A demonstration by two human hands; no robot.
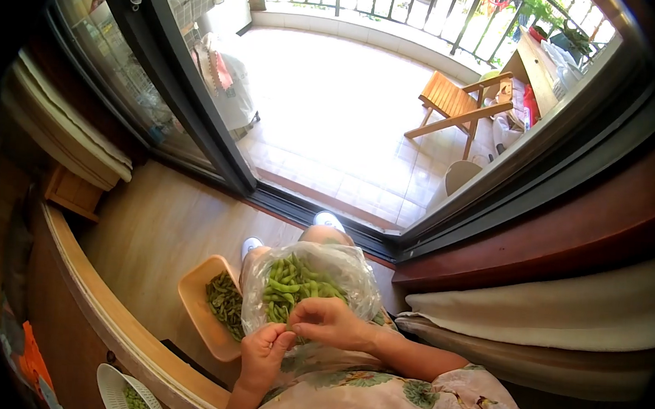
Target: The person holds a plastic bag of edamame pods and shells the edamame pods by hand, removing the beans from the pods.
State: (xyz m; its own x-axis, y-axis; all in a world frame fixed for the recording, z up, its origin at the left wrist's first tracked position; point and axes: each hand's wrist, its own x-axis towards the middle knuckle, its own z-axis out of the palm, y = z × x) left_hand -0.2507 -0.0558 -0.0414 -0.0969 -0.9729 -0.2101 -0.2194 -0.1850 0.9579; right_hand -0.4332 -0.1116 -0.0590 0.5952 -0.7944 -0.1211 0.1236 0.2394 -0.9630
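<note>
A clear plastic bag (364, 283) lies open on my lap, full of green bean pods (288, 281). Over the bag's near edge, my left hand (264, 352) and my right hand (327, 322) meet with fingertips pinched close together. Something small and green shows between them, probably a pod, mostly hidden by the fingers. Left of the bag, an orange plastic bin (203, 302) holds darker green pods or shells (224, 300). A white perforated basket (111, 387) with light green beans (137, 402) is at the lower left.
A sliding door frame (218, 136) stands beyond my feet, with its track on the floor. Past it, a wooden folding chair (449, 97) is on the tiled balcony. A curved wooden edge (101, 295) runs along the left; folded pale cloth (548, 303) lies at right.
</note>
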